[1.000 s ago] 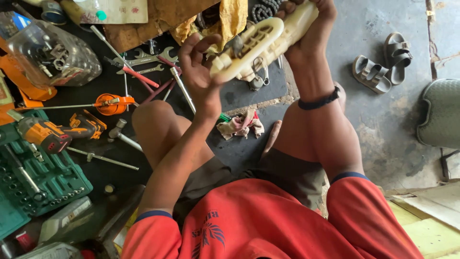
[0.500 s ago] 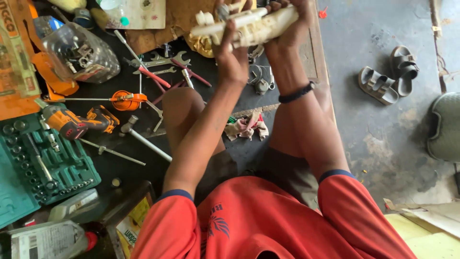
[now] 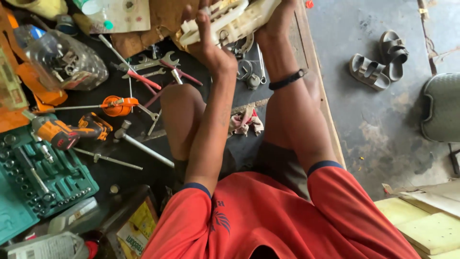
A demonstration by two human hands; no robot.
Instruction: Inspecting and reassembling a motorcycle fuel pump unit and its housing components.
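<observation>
You hold the cream plastic part (image 3: 230, 21) up in front of you, above the spanners (image 3: 153, 62). Your left hand (image 3: 211, 45) grips its near end and your right hand (image 3: 275, 19) wraps the far end, so it stays steady.

Both arms reach up to a cream plastic housing (image 3: 230, 21) at the top edge of the view, the left hand (image 3: 211, 45) gripping its near side with fingers spread and the right hand (image 3: 278, 21) (a black band on its wrist) clasping the far end. Below the bent knees lie spanners (image 3: 155, 62), an orange cordless drill (image 3: 64, 132) and a green socket set (image 3: 43, 175) on the dark floor. A pair of sandals (image 3: 378, 62) rests well apart on the concrete.
</observation>
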